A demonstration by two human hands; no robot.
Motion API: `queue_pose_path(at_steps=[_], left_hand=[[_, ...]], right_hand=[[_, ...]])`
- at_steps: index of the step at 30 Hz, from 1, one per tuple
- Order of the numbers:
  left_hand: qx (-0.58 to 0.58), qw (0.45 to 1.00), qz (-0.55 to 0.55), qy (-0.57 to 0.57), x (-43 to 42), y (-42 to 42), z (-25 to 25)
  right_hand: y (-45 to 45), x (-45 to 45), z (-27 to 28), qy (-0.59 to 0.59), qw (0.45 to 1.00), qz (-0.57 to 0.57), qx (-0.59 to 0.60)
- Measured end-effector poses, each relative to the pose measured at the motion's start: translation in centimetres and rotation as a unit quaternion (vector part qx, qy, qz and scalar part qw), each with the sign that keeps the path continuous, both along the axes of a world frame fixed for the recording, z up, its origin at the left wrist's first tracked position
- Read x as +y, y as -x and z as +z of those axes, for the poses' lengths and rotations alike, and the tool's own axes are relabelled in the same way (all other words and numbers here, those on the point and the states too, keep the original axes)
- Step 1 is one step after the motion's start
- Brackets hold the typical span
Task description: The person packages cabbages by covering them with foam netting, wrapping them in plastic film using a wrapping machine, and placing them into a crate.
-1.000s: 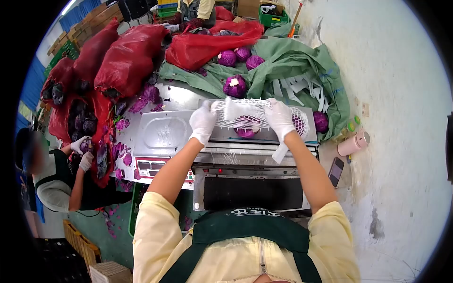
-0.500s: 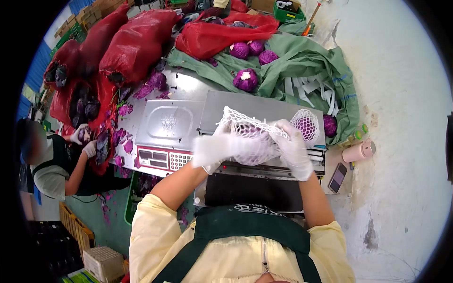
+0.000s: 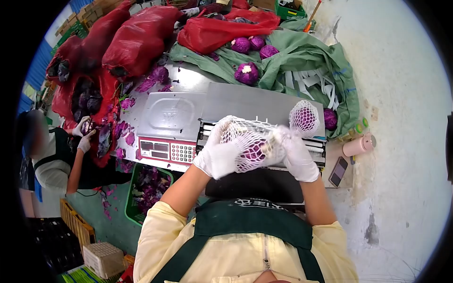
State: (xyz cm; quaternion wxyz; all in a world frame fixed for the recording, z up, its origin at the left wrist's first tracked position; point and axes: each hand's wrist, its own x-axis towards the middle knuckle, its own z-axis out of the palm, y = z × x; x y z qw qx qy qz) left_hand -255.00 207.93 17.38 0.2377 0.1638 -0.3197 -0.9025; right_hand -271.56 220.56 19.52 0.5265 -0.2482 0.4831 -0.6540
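Observation:
Both my hands wear white gloves. Between them is a red cabbage [image 3: 253, 152] inside a white foam net [image 3: 243, 126], above the front of the metal wrapping machine. My left hand [image 3: 218, 154] is closed round the net on the left side. On the right, my right hand [image 3: 296, 154] grips the net, its fingertips partly blurred. Behind my right hand, a second netted cabbage [image 3: 304, 120] sits on the machine's metal top [image 3: 264, 104].
A scale [image 3: 172, 120] stands left of the machine. Bare red cabbages [image 3: 246, 73] lie on green sacking [image 3: 302, 52]. Left are red mesh sacks [image 3: 139, 40], a co-worker [image 3: 59, 158] trimming cabbage, and a green crate of leaves [image 3: 148, 191]. A pink bottle [image 3: 359, 145] and phone [image 3: 338, 171] lie right.
The netted cabbage and my hands have turned and shifted slightly lower, and more purple shows through the mesh. My left hand has moved from the blurred pass to the net's left side.

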Motion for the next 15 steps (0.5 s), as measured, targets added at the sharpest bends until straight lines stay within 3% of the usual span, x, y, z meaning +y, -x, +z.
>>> queue_pose_path(at_steps=[1,2,4,5,7,8,9,11,13,14,15], left_hand=[[-0.047,0.99,0.051,0.126,0.7,-0.4,-0.3],[-0.021,0.999,0.013,0.026,-0.2,-0.5,0.1],[0.05,0.964,-0.052,-0.257,-0.4,-0.8,2.6],[0.052,0.964,-0.051,-0.256,-1.0,-0.2,1.3],[0.058,0.982,-0.036,-0.177,-2.3,1.2,-2.4],[0.081,0.978,-0.045,-0.188,-1.8,1.5,-1.6],[0.065,0.978,-0.018,-0.196,-1.2,1.8,-0.7],[0.095,0.964,-0.052,-0.243,-1.6,2.0,-1.2],[0.099,0.984,0.001,-0.147,-1.8,2.5,-1.2],[0.071,0.992,0.061,-0.089,-1.6,2.7,-0.4],[0.042,0.991,0.121,-0.03,-1.4,2.9,0.4]], right_hand=[[-0.2,0.6,1.3,-0.051,0.994,0.069,-0.073],[0.4,1.2,1.3,-0.049,0.994,0.069,-0.073],[1.9,2.2,1.2,0.062,0.966,0.217,-0.123],[1.6,2.0,1.8,0.061,0.966,0.219,-0.121],[0.9,1.3,3.4,0.066,0.996,0.045,-0.044],[2.3,0.6,2.2,0.097,0.962,0.051,0.251],[2.9,-0.3,0.8,-0.014,0.999,0.05,-0.004],[0.3,-2.1,-3.4,-0.045,0.997,0.001,0.06],[-3.7,-2.2,-4.3,0.001,0.956,0.043,-0.29],[-3.5,-2.1,-3.1,0.078,0.992,0.087,0.051],[-3.4,-1.9,-1.6,0.142,0.904,0.118,0.386]])
